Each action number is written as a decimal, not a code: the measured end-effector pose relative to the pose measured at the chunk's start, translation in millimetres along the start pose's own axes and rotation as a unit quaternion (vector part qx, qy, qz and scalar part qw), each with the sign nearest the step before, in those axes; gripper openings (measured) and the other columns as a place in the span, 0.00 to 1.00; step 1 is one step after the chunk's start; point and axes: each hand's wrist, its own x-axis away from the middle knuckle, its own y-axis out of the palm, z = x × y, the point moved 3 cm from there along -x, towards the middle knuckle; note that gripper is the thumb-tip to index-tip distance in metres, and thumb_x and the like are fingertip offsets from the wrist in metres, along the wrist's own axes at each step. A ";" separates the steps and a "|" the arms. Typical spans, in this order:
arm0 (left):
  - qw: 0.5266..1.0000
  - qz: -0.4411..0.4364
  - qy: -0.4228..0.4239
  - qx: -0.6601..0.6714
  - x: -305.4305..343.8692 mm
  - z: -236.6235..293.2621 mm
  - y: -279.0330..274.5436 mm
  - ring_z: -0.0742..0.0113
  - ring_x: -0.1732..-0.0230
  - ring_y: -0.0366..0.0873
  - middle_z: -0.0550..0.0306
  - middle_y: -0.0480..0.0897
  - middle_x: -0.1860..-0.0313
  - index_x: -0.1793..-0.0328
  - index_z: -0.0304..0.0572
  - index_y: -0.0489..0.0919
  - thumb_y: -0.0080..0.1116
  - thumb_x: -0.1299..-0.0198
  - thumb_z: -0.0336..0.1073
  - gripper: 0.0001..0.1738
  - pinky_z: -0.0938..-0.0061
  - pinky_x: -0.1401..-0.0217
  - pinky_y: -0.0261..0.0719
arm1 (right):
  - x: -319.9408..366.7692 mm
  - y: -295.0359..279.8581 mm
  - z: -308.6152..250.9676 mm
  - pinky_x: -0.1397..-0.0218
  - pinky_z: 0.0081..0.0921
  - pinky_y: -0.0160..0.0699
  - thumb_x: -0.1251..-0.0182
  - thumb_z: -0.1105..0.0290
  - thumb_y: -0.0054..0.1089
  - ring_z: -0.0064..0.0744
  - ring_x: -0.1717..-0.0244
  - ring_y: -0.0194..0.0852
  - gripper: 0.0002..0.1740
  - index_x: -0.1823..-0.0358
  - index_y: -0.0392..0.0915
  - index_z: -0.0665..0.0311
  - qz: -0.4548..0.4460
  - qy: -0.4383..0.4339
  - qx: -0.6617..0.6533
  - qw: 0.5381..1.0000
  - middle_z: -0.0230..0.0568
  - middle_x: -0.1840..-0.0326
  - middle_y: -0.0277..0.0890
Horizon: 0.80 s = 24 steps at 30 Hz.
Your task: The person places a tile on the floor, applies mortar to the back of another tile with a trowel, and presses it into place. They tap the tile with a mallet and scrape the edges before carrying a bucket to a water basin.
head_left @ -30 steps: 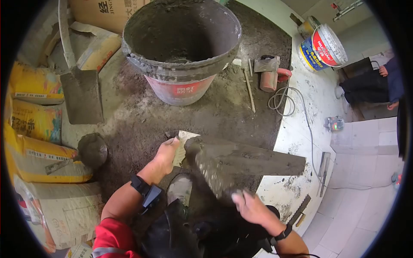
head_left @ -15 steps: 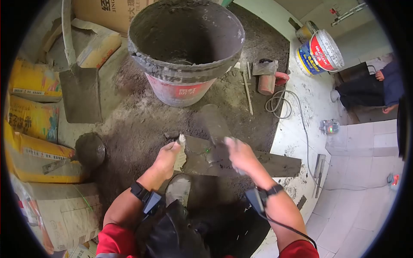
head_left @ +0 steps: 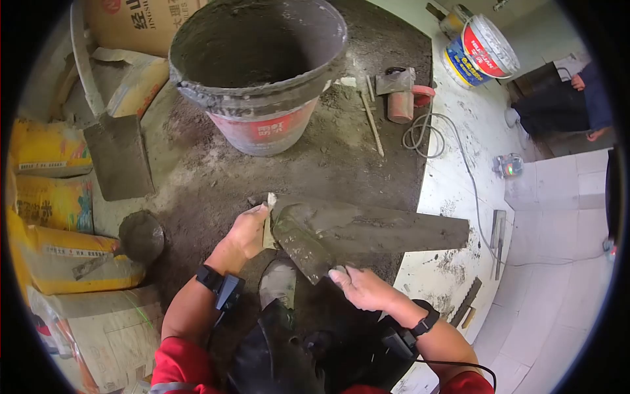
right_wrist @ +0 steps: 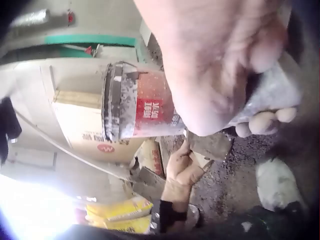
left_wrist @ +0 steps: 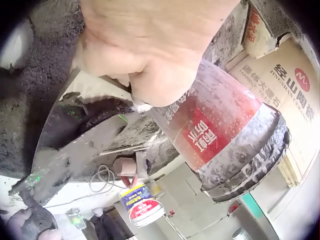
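My left hand (head_left: 248,233) grips the pale near-left end of a long, narrow tile strip (head_left: 407,231), thumb on top. Wet grey mortar coats the strip's upper face, and its narrower end reaches out to the right. In my right hand (head_left: 365,287), the fingers curl round the handle of a mortar-smeared trowel (head_left: 303,253); its blade lies slanted over the strip's left end, close to my left hand. The right wrist view shows the fingers wrapped round the grey handle (right_wrist: 272,95). In the left wrist view, the hand (left_wrist: 145,45) hides part of the strip's edge.
A large mortar-caked bucket (head_left: 262,128) stands ahead. Left are a shovel (head_left: 121,157), a round mortar-covered scoop (head_left: 141,236) and yellow bags (head_left: 59,256). A corded red power tool (head_left: 400,105), a notched trowel (head_left: 466,301) and a paint pail (head_left: 479,52) lie right, near another person (head_left: 558,108).
The trowel swept from the strip's left end out over its middle, then came back to the left end. The left hand kept its grip; the mortar there looks spread smoother.
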 end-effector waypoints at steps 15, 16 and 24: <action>0.996 0.057 0.025 -0.064 -22.8 4.3 -18.0 0.52 0.49 0.80 0.44 0.79 0.45 0.36 0.38 0.69 0.31 0.25 0.43 0.23 0.57 0.44 0.79 | 58.4 35.2 88.8 0.61 0.48 0.79 0.26 0.49 0.42 0.60 0.67 0.79 0.26 0.54 0.74 0.67 0.195 -0.144 0.053 0.969 0.63 0.66 0.78; 0.992 0.085 0.035 -0.089 -29.5 0.7 -36.5 0.51 0.49 0.79 0.44 0.79 0.45 0.36 0.38 0.69 0.30 0.25 0.43 0.23 0.55 0.43 0.79 | 63.0 20.6 97.9 0.57 0.50 0.77 0.24 0.49 0.38 0.62 0.63 0.78 0.27 0.56 0.74 0.69 0.224 -0.028 -0.002 0.974 0.65 0.61 0.76; 0.996 0.067 0.001 -0.052 -12.1 2.9 12.5 0.52 0.46 0.78 0.48 0.78 0.45 0.37 0.36 0.70 0.32 0.25 0.42 0.22 0.55 0.41 0.76 | 66.4 31.1 117.8 0.55 0.41 0.81 0.23 0.47 0.34 0.54 0.56 0.78 0.26 0.51 0.72 0.63 0.230 -0.037 -0.014 0.972 0.59 0.56 0.75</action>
